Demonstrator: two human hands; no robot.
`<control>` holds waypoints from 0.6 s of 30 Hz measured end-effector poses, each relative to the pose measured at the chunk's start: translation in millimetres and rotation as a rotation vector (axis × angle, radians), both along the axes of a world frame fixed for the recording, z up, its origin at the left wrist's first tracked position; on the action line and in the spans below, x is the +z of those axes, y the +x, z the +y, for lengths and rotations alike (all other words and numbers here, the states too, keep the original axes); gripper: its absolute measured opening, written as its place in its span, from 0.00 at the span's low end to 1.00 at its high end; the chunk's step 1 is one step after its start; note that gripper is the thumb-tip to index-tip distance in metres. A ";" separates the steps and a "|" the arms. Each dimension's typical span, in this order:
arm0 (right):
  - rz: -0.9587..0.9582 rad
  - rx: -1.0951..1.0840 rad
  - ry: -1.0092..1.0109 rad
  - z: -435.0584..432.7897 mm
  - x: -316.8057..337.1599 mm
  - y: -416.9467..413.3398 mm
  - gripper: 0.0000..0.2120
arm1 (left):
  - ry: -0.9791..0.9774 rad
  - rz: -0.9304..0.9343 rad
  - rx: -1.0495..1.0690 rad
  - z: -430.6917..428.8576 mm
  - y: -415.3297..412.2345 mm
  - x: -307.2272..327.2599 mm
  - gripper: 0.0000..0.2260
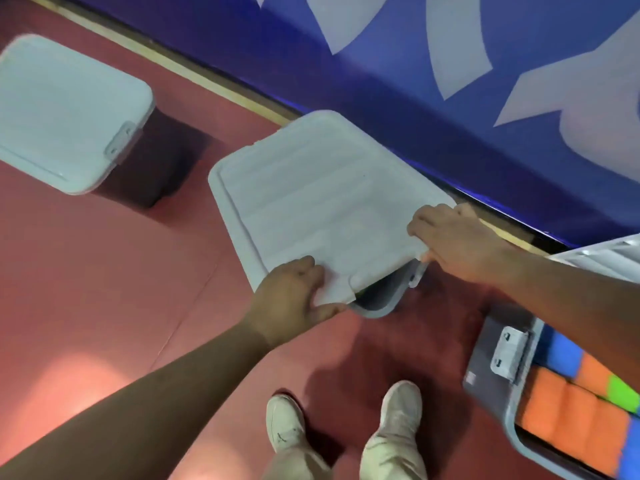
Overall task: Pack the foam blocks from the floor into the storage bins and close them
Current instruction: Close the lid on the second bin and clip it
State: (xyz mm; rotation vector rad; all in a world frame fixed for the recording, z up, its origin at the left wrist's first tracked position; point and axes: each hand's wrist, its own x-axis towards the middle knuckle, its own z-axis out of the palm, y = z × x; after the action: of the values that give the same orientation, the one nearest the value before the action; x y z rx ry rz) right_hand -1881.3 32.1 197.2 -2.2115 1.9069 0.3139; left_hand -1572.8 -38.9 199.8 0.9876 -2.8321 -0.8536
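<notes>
Two hands pinch the pale lid [322,202] lying askew over the grey bin [381,306] on the floor [104,271]: left hand [294,299] at its near edge, right hand [457,240] with fingers [420,221] curled over its corner.

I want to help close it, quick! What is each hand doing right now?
Left hand: fingers and thumb pinch the near edge of the lid.
Right hand: fingers curled over the lid's right corner, gripping it.
</notes>
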 end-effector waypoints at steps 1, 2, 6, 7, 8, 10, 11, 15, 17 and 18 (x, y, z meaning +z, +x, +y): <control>0.006 -0.011 0.014 3.8 -13.4 -1.3 0.19 | 0.003 -0.001 0.042 10.0 -3.1 -16.9 0.23; 0.009 -0.026 0.020 7.2 -26.5 -3.2 0.19 | 0.002 -0.004 0.082 18.7 -7.3 -33.2 0.22; 0.062 -0.141 -0.004 23.1 -83.7 -16.5 0.21 | -0.062 -0.026 0.183 48.5 -37.7 -84.6 0.20; 0.036 -0.228 0.009 28.9 -97.6 -17.7 0.22 | -0.077 -0.036 0.196 53.8 -47.1 -94.7 0.20; -0.053 -0.385 0.032 33.8 -109.5 -17.1 0.24 | -0.086 -0.046 0.207 58.8 -56.6 -104.8 0.20; -0.356 -0.840 0.141 37.7 -131.8 -12.6 0.26 | -0.080 -0.084 0.229 68.3 -74.4 -125.3 0.20; -0.511 -1.036 0.181 38.2 -144.7 -10.1 0.25 | -0.072 -0.114 0.243 72.7 -82.2 -134.7 0.20; -0.691 -1.115 0.199 41.0 -188.0 -7.7 0.21 | 0.064 -0.152 0.297 87.6 -100.2 -169.9 0.18; -0.663 -1.035 0.183 41.0 -197.1 -9.9 0.18 | 0.231 -0.133 0.190 86.9 -96.1 -181.8 0.25; -0.671 -1.023 0.178 39.8 -199.1 -11.1 0.17 | 0.230 -0.126 0.108 84.2 -91.3 -187.1 0.29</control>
State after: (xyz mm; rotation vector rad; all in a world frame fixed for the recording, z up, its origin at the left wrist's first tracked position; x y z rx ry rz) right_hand -1892.4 71.9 -1.9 -0.8238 2.1363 -0.3644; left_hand -1664.1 45.3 12.6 1.2509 -2.7953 -1.1644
